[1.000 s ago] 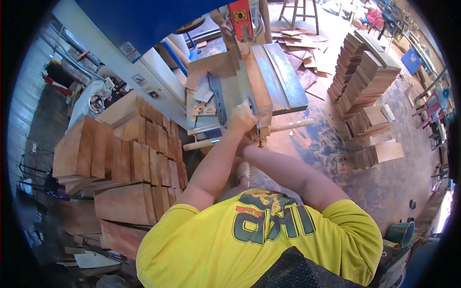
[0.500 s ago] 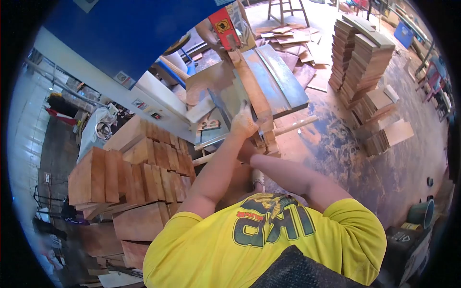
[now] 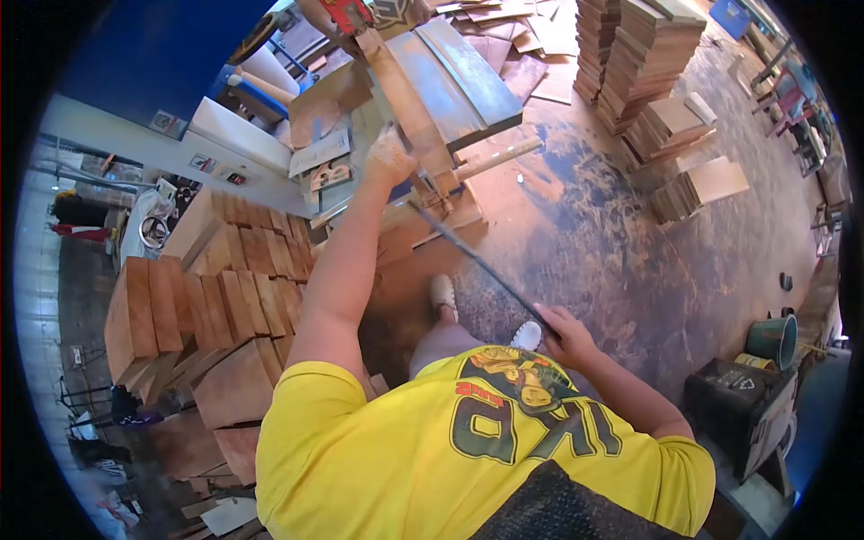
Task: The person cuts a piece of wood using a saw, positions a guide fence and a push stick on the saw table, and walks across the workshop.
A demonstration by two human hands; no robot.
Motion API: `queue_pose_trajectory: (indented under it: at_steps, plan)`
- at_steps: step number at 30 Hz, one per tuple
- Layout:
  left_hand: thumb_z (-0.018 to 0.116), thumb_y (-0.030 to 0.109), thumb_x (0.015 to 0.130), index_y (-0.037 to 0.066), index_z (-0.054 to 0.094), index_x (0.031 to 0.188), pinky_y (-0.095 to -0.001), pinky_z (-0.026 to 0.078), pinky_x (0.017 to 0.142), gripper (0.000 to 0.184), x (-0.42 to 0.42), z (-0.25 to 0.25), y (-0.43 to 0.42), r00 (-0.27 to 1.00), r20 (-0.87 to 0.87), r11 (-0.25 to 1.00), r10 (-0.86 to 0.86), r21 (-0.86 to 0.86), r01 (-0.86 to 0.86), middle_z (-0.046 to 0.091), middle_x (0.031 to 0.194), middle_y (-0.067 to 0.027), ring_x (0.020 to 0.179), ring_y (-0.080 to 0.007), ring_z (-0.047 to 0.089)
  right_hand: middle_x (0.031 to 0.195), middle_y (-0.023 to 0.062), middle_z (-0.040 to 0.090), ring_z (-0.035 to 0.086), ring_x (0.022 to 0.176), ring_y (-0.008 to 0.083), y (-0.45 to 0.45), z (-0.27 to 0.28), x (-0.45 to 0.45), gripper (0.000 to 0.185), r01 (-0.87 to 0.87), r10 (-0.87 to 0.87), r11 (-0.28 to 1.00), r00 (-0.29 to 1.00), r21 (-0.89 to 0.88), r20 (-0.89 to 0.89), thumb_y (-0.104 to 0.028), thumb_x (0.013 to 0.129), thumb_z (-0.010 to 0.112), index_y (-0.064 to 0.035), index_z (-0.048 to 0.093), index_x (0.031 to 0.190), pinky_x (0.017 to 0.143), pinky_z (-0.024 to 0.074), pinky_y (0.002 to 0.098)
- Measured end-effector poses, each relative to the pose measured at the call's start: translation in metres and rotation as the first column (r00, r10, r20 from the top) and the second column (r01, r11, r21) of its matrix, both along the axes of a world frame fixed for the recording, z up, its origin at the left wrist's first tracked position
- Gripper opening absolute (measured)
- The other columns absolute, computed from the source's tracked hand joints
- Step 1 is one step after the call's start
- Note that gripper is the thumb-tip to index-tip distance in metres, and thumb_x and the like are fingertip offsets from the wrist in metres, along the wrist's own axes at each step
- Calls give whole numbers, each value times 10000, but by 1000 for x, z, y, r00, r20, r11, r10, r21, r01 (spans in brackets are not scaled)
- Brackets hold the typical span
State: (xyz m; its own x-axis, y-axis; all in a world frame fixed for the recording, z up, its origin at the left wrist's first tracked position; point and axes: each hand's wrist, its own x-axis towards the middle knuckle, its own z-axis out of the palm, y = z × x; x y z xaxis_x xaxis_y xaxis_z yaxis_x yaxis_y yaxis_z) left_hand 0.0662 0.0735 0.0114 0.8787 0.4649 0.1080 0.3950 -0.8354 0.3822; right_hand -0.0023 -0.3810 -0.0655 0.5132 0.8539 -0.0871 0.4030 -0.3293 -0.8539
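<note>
Head view: right hand clasps the near end of a dark rod; left hand, grip unclear.

Strong pale light washes the far side of the workshop, bleaching the scattered boards and laying a bluish sheen on the metal machine table beyond my left hand, while the floor around my shoes sinks into brown shade. My yellow shirt glows brightly in the near foreground, the blue panel at far left dark by contrast. A wide round lens bows the left wall, blackens the corners and softens the outer edges.
</note>
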Motion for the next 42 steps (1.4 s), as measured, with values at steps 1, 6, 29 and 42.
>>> queue_pose_trajectory:
  at_steps: [1,6,29,42]
  plan:
    - [648,660,754,15,454,1351,-435,403,1012,900,-1,3,-3,1000,-25,1000,5,1,-5,506,1320,-229,1224,-385,490,1130,206,567,577,981,385,-6,6,-4,595,3,-3,1000,1000,-2,-3,-25,828,565,-130,432,1398,831,474,411]
    - [654,633,769,20,483,1323,-427,414,1000,843,5,-13,10,1000,4,999,-12,36,12,511,1318,-216,1206,-383,503,1172,223,587,586,1025,385,17,25,-6,469,212,-211,974,977,78,-20,-133,915,537,-44,457,1369,877,462,407]
    - [698,502,770,-12,508,1276,-439,436,957,746,2,-17,9,981,188,996,-40,-68,54,554,1228,-241,1127,-401,539,1238,252,574,578,1149,359,72,65,-11,436,325,-312,946,914,6,-260,-128,923,533,-44,472,1347,938,445,363]
    - [698,483,804,-10,621,1122,-424,466,898,591,4,-32,17,958,284,999,-34,-24,43,632,1100,-234,1036,-373,602,1125,259,626,627,1063,349,84,65,-6,405,334,-321,943,906,-1,-276,-161,928,541,-23,508,1308,889,468,363]
